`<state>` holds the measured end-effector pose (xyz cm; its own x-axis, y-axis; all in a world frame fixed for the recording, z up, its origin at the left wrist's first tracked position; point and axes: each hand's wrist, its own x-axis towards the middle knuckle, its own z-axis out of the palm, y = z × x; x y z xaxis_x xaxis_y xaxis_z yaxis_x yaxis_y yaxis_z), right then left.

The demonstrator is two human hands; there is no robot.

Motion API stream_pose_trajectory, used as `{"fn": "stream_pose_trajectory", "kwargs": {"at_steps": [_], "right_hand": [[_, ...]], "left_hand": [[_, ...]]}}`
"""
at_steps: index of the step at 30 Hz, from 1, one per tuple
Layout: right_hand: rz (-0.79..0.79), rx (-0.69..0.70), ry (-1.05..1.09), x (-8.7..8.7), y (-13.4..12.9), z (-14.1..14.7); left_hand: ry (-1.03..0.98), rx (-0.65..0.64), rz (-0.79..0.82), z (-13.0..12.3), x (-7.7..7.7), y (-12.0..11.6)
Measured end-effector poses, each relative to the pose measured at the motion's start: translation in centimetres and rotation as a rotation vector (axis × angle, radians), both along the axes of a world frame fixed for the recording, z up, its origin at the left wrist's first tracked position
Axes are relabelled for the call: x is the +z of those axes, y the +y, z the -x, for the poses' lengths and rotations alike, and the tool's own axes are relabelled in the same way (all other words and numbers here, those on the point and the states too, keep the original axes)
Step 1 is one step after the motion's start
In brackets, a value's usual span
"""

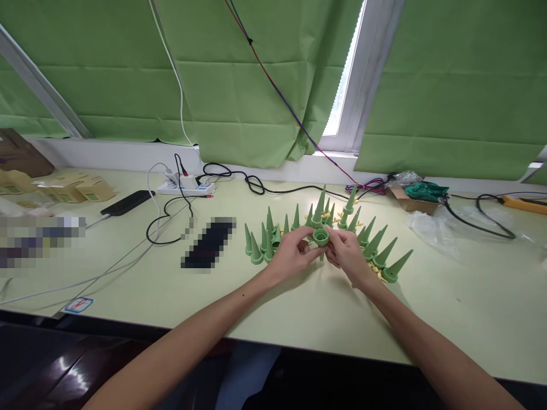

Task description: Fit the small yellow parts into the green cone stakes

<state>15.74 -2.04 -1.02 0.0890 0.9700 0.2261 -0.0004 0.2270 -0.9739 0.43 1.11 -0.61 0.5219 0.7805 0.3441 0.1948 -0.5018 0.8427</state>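
Near the middle of the table, my left hand (294,250) pinches a green cup-like piece (320,237) between thumb and fingers, its round hollow opening facing me. My right hand (345,250) is closed at the right side of that same piece, its fingertips against the rim; whether they hold anything smaller is hidden. Green cones (397,266) stand or lean in groups on both sides of my hands and behind them. Small yellow pieces (376,272) lie among the cones at the right, with more behind my hands.
On the pale table (273,319), a blurred dark rectangle (208,244) lies left of the cones. Further left are a power strip (186,187), cables, a black slab (128,203) and cardboard boxes (94,188). An open carton (412,199) and plastic wrap (436,230) sit back right.
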Motion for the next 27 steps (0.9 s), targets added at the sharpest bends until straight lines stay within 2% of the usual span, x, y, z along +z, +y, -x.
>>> {"fn": "stream_pose_trajectory", "kwargs": {"at_steps": [8,17,23,27], "right_hand": [[0.002,-0.002,-0.033,0.2,-0.1,0.0],[-0.008,0.004,-0.028,0.2,0.0,0.0],[-0.006,0.004,-0.03,0.2,-0.1,0.1],[-0.016,0.009,0.001,0.1,-0.1,0.1]], "left_hand": [[0.018,0.038,-0.283,0.0,-0.8,0.2],[0.03,0.065,-0.344,0.0,-1.3,0.2],[0.07,0.084,-0.474,0.2,-1.4,0.1],[0.077,0.101,-0.461,0.1,-1.2,-0.2]]}}
